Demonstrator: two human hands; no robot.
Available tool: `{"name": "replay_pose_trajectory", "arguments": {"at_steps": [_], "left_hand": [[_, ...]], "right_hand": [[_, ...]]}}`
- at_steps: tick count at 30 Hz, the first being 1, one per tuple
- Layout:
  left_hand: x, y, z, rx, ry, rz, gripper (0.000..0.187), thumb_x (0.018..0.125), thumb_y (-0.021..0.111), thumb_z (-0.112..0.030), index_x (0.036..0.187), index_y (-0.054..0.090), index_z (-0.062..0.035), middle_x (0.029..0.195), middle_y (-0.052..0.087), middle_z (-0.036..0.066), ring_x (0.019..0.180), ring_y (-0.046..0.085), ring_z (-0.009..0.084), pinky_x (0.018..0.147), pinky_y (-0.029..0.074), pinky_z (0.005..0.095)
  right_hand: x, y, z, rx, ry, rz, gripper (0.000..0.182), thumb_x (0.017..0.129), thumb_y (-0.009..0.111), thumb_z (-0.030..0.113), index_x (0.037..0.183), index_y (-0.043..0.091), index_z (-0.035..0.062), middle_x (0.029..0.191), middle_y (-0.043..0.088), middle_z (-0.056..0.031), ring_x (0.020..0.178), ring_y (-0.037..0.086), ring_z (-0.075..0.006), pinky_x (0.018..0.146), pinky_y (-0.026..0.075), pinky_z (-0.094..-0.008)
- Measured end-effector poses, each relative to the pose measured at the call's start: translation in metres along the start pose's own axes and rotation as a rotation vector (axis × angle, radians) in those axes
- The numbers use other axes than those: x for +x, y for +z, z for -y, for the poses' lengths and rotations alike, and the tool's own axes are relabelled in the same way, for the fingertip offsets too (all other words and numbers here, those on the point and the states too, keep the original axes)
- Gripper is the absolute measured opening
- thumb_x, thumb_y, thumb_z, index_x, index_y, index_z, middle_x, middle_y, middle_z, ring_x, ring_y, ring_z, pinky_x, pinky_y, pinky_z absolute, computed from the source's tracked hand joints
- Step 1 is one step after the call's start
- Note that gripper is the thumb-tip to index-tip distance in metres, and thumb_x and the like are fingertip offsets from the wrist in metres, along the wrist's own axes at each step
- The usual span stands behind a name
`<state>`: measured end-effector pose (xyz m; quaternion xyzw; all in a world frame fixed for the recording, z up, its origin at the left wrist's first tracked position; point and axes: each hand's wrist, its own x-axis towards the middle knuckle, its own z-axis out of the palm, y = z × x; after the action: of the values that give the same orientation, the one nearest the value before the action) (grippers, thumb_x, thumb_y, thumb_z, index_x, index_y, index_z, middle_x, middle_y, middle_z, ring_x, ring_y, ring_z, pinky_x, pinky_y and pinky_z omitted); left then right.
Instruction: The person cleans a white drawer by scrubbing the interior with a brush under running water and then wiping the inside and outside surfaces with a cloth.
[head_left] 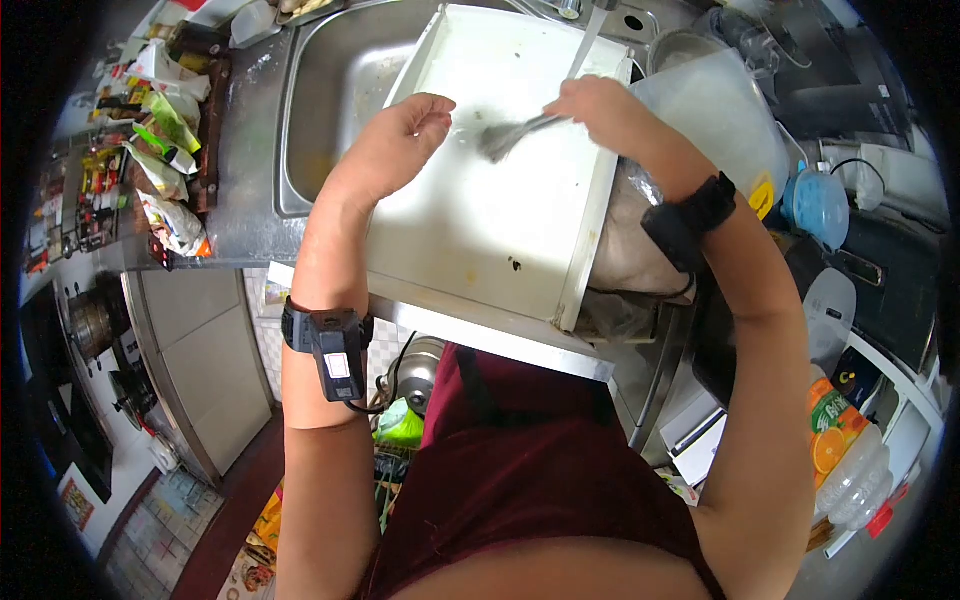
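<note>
A maroon garment fills six o'clock. From the centre toward twelve o'clock, a white, low-rimmed tray lies partly over the metal sink at eleven o'clock. Above the tray at eleven o'clock, the left hand is loosely bent and holds nothing visible; contact with the tray is unclear. At one o'clock the right hand grips a blurred grey brush-like tool, its tuft near twelve o'clock over the tray. A dark speck marks the tray near the centre.
</note>
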<state>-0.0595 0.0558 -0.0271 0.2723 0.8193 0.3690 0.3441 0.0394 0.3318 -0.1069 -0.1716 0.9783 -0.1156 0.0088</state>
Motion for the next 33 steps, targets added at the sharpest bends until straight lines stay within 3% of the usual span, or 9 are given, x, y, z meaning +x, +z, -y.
{"name": "replay_pose_trajectory", "arguments": {"at_steps": [6,12,15,18,20,22,25,28,33], "left_hand": [[0.002,0.002,0.005,0.009,0.041,-0.041,0.032,0.091,0.053,-0.017,0.118,0.055,-0.0002,0.112,0.062,0.014,0.106,0.058,0.0222,0.091,0.044,0.0305],[0.000,0.000,-0.001,0.031,0.021,-0.002,0.032,0.093,0.050,-0.013,0.123,0.051,0.0003,0.116,0.060,0.013,0.110,0.055,0.0189,0.094,0.042,0.0288],[0.001,0.002,0.003,0.014,0.055,-0.043,0.033,0.091,0.052,-0.018,0.118,0.055,-0.0003,0.111,0.063,0.014,0.105,0.058,0.0223,0.091,0.044,0.0307],[0.002,0.004,0.009,-0.019,0.081,-0.071,0.033,0.090,0.053,-0.020,0.116,0.057,-0.0010,0.109,0.064,0.015,0.102,0.060,0.0244,0.089,0.045,0.0319],[0.001,0.004,0.007,-0.009,0.061,-0.050,0.033,0.091,0.052,-0.018,0.118,0.055,-0.0004,0.111,0.063,0.013,0.104,0.058,0.0223,0.090,0.044,0.0307],[0.000,0.002,-0.002,0.035,0.007,-0.011,0.033,0.093,0.051,-0.013,0.122,0.052,0.0011,0.115,0.061,0.011,0.108,0.056,0.0178,0.093,0.043,0.0279],[-0.002,0.002,-0.007,0.065,-0.005,0.011,0.032,0.093,0.051,-0.014,0.121,0.053,0.0017,0.113,0.061,0.011,0.107,0.056,0.0169,0.091,0.043,0.0275],[0.000,0.006,0.002,0.025,0.054,-0.025,0.034,0.090,0.052,-0.022,0.116,0.057,-0.0022,0.107,0.064,0.016,0.102,0.060,0.0261,0.087,0.045,0.0331],[0.000,0.007,0.001,0.014,0.059,-0.027,0.033,0.090,0.052,-0.021,0.116,0.057,-0.0014,0.106,0.064,0.016,0.100,0.060,0.0260,0.087,0.045,0.0331]], "right_hand": [[-0.012,-0.017,0.074,0.352,-0.323,0.327,0.042,0.066,0.057,-0.009,0.097,0.070,0.0160,0.084,0.060,-0.0038,0.085,0.056,-0.0248,0.076,0.045,-0.0365],[-0.002,-0.043,0.013,-0.474,-0.023,0.314,0.024,0.077,0.055,0.010,0.091,0.071,0.0188,0.088,0.061,-0.0040,0.089,0.057,-0.0249,0.076,0.045,-0.0365],[0.004,-0.061,-0.009,-0.521,-0.118,0.038,0.022,0.077,0.056,0.010,0.090,0.071,0.0186,0.085,0.061,-0.0032,0.087,0.058,-0.0247,0.073,0.046,-0.0360],[0.007,-0.053,0.014,0.040,-0.243,0.174,0.024,0.075,0.058,0.006,0.090,0.071,0.0195,0.083,0.061,-0.0032,0.087,0.058,-0.0238,0.074,0.047,-0.0353],[0.000,-0.036,0.041,0.156,-0.357,0.301,0.032,0.069,0.060,-0.001,0.089,0.072,0.0200,0.082,0.062,-0.0036,0.083,0.058,-0.0237,0.075,0.046,-0.0358],[-0.008,-0.024,0.042,0.127,-0.319,0.384,0.024,0.070,0.061,0.003,0.083,0.071,0.0197,0.080,0.061,-0.0030,0.085,0.058,-0.0227,0.075,0.046,-0.0356],[0.002,-0.037,0.013,-0.326,-0.069,0.597,0.017,0.071,0.060,0.008,0.076,0.071,0.0196,0.082,0.061,-0.0019,0.088,0.057,-0.0215,0.077,0.044,-0.0337],[0.000,-0.062,0.001,-0.666,-0.113,0.294,0.015,0.072,0.058,0.011,0.073,0.070,0.0195,0.082,0.062,-0.0016,0.089,0.057,-0.0210,0.077,0.042,-0.0323],[0.005,-0.078,0.011,-0.448,-0.149,0.379,0.017,0.072,0.059,0.009,0.078,0.072,0.0192,0.081,0.064,-0.0020,0.088,0.056,-0.0225,0.078,0.042,-0.0330]]}}
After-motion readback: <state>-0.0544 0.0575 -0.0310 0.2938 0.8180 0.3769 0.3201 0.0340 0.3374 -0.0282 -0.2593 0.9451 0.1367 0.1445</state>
